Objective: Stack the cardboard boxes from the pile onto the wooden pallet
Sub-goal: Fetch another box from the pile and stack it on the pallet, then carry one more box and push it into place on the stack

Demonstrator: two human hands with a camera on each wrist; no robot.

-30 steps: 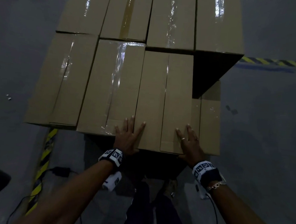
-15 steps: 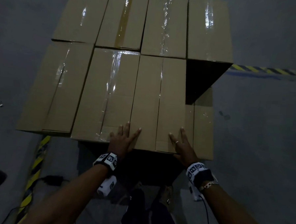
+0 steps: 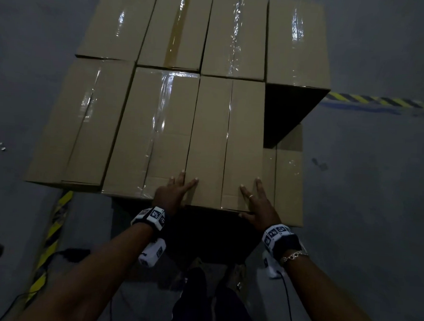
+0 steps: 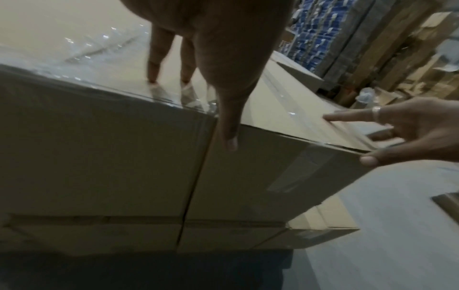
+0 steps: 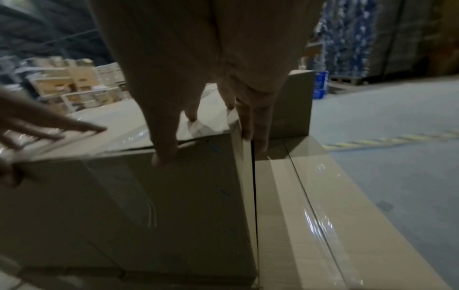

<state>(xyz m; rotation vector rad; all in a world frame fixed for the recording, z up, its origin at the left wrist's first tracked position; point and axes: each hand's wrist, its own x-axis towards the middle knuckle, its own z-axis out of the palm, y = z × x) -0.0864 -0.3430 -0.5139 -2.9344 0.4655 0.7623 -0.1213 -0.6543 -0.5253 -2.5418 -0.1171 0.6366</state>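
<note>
Several brown taped cardboard boxes sit packed in two rows on top of a lower layer; the pallet beneath is hidden. Both my hands lie on the near end of the middle front box (image 3: 226, 141). My left hand (image 3: 177, 193) is flat on the box's top left corner, its fingers straight and its thumb (image 4: 229, 137) down the front face (image 4: 261, 176). My right hand (image 3: 257, 204) rests flat on the top right corner, with its thumb (image 5: 164, 157) over the front edge. To the right of this box (image 5: 161, 206) the top of a lower-layer box (image 3: 288, 184) lies bare.
A top-layer box (image 3: 298, 42) stands at the back right above that bare spot. Yellow-black floor tape runs at the left (image 3: 52, 233) and right (image 3: 381, 100). A cable (image 3: 73, 252) lies on the grey floor. My feet (image 3: 234, 274) are close to the stack. Stacked goods (image 4: 323, 39) fill the background.
The box under my hands has slid a little away from me, so its near edge sits closer in line with the box to its left. Both hands stayed flat on it.
</note>
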